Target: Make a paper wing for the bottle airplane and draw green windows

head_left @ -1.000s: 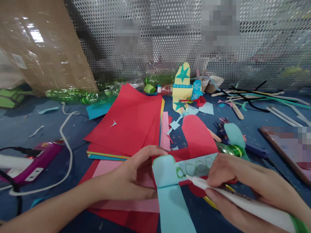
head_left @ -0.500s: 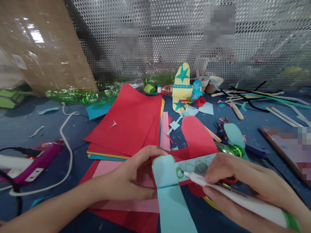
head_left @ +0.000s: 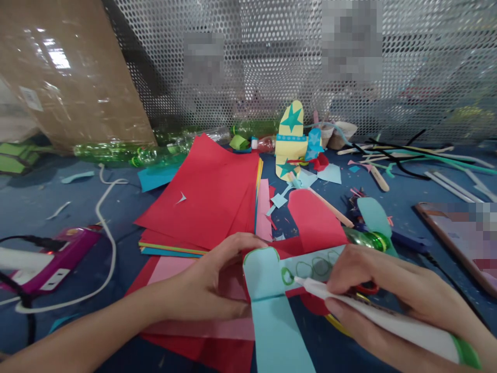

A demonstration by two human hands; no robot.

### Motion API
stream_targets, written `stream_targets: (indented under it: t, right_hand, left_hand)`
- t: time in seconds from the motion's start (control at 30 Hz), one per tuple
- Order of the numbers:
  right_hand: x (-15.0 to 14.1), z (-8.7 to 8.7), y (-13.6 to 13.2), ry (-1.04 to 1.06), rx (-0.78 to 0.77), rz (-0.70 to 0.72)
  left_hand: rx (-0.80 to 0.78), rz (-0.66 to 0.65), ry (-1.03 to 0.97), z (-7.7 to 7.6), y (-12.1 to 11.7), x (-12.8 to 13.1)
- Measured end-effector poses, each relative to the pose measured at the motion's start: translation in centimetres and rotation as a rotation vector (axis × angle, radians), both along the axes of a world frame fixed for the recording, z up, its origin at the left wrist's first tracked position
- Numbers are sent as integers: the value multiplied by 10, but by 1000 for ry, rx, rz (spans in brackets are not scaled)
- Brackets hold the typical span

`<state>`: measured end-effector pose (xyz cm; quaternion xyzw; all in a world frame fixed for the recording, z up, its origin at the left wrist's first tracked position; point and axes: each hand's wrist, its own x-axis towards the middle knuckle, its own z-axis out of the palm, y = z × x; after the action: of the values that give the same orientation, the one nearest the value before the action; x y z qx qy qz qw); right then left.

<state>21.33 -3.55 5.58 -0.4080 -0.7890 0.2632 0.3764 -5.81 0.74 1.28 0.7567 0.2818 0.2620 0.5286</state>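
Note:
My right hand (head_left: 373, 285) is closed around a white marker (head_left: 396, 316) with a green end. The marker's tip touches a light blue paper strip (head_left: 301, 267) beside a green circle, and several more green loops are drawn along the strip. My left hand (head_left: 209, 285) grips the left side of the paper craft, thumb below and fingers above. The craft joins a light blue rounded flap (head_left: 264, 272), a hanging light blue tail (head_left: 283, 331) and red paper (head_left: 316, 217) behind. Part of the strip's right end is hidden by my right hand.
A stack of red sheets (head_left: 217, 191) lies left of centre, with pink paper (head_left: 171, 269) below. A purple power strip (head_left: 66, 259) with cables is at left, a phone (head_left: 458, 238) at right. A yellow paper craft with stars (head_left: 291, 147) stands behind, near plastic bottles (head_left: 104, 152).
The red rounded paper piece has dipped slightly down and left. Both hands stay nearly in place, with the marker tip still at the green circle.

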Motion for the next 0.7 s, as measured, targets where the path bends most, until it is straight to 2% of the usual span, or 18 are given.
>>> stream_targets:
  t: [0.2, 0.33, 0.53, 0.7]
  right_hand:
    - [2, 3, 0, -92, -19, 38]
    - [3, 6, 0, -96, -13, 36]
    - [2, 5, -1, -74, -23, 46]
    - [1, 5, -1, -90, -22, 47]
  left_hand:
    - [-20, -4, 2, 1, 1, 1]
    - [-3, 8, -8, 0, 1, 1]
    - [-87, -1, -52, -3, -2, 2]
    - [-76, 24, -51, -1, -2, 4]
